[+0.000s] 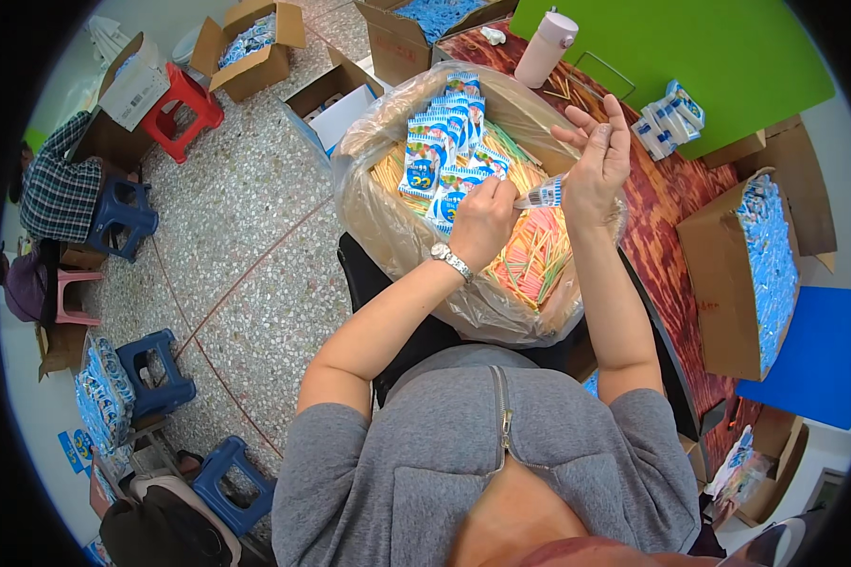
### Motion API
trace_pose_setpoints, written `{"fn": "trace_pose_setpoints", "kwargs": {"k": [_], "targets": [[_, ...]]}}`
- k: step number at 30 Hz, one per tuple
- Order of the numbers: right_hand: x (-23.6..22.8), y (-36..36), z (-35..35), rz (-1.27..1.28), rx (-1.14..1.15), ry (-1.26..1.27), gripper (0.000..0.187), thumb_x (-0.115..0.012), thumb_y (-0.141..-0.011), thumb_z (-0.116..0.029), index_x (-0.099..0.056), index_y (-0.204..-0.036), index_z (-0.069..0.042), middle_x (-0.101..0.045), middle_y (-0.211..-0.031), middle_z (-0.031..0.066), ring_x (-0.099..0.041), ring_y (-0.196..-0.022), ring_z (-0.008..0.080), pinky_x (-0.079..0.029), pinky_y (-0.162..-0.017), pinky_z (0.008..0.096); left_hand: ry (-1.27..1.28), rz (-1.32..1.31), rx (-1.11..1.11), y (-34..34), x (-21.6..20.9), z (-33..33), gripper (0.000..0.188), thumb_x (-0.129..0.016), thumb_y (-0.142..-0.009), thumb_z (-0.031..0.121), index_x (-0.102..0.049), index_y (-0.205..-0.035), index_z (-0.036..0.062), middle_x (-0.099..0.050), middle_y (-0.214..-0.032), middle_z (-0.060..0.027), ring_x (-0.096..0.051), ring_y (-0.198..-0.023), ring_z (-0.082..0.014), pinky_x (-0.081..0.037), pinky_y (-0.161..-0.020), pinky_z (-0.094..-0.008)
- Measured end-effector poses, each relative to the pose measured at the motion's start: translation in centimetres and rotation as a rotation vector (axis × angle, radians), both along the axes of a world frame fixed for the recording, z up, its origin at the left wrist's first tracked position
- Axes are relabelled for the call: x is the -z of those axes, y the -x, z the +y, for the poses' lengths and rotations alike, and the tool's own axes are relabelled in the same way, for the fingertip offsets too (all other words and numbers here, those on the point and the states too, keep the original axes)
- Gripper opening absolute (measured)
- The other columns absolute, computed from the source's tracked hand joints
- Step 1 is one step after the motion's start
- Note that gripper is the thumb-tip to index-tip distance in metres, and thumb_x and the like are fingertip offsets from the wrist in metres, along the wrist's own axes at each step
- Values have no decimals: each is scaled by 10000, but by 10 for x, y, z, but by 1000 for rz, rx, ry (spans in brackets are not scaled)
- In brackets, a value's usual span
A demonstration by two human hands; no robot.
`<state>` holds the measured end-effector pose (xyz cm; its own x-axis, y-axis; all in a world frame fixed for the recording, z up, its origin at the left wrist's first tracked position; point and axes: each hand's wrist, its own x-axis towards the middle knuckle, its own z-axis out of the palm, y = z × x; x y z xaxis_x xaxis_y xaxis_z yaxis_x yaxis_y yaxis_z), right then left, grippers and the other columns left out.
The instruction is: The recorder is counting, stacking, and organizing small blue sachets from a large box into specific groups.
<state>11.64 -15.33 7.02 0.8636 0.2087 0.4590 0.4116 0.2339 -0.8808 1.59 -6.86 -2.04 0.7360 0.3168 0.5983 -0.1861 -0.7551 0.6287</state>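
Observation:
My left hand (pixel 485 222), with a silver watch at the wrist, is closed with the fingertips pinching the near end of a small blue-and-white packet (pixel 544 194). The packet's other end meets the palm side of my right hand (pixel 596 165), whose fingers are raised and spread. Below both hands stands a large container lined with a clear plastic bag (pixel 369 175). Loose thin sticks (pixel 536 260) in pink, yellow and green fill it. Several flat blue-and-white packets (pixel 425 156) lie on top of the sticks, left of and beyond my left hand.
A pink bottle (pixel 547 49) stands on the red-patterned table (pixel 676 203) beside a few packets (pixel 669 121). An open carton (pixel 728 274) of packets is at right. Further cartons (pixel 246 52), a red stool (pixel 182 111) and blue stools (pixel 123 217) stand on the speckled floor at left.

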Motion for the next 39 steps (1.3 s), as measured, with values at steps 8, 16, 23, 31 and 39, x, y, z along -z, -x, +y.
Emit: {"fn": "trace_pose_setpoints", "kwargs": {"k": [8, 16, 23, 31, 39], "targets": [[-1, 9, -6, -223, 5, 339, 395, -370, -1043, -228, -439, -1366, -10, -636, -1089, 128, -622, -981, 190, -482, -893, 315, 177, 17, 39, 1, 4, 2, 141, -726, -783, 73, -610, -842, 20, -631, -772, -122, -639, -663, -273, -508, -590, -349], [-8, -28, -43, -476, -231, 524, 506, -391, -1028, -418, -528, -1324, -31, -566, -1214, 121, -563, -1095, 216, -440, -941, 329, 346, 99, 163, 1, -5, 21, 169, -733, -818, 116, -618, -837, -6, -635, -697, -107, -654, -626, -191, -506, -567, -311], [-3, -7, -32, -326, -358, 717, 378, -684, -854, -31, -602, -1223, -29, -681, -872, 34, -637, -732, 81, -514, -650, 233, 181, 85, 207, 9, -13, 37, 157, -661, -888, 135, -623, -849, -12, -648, -703, -126, -680, -676, -214, -506, -594, -308], [37, -22, 24, -233, -470, 563, 114, -580, -947, -95, -628, -1001, -7, -696, -803, 49, -675, -749, 102, -526, -669, 251, 176, 36, -183, 27, -9, 85, 171, -617, -898, 136, -665, -1021, 27, -651, -843, -139, -635, -750, -294, -493, -693, -382], [134, -35, 94, -17, -457, 738, 246, -615, -919, -228, -629, -1104, -66, -704, -793, 77, -677, -650, 155, -525, -610, 305, -275, 569, -9, 24, 3, 99, 234, -688, -821, 256, -681, -909, 39, -662, -938, -139, -637, -907, -334, -511, -796, -440]]}}
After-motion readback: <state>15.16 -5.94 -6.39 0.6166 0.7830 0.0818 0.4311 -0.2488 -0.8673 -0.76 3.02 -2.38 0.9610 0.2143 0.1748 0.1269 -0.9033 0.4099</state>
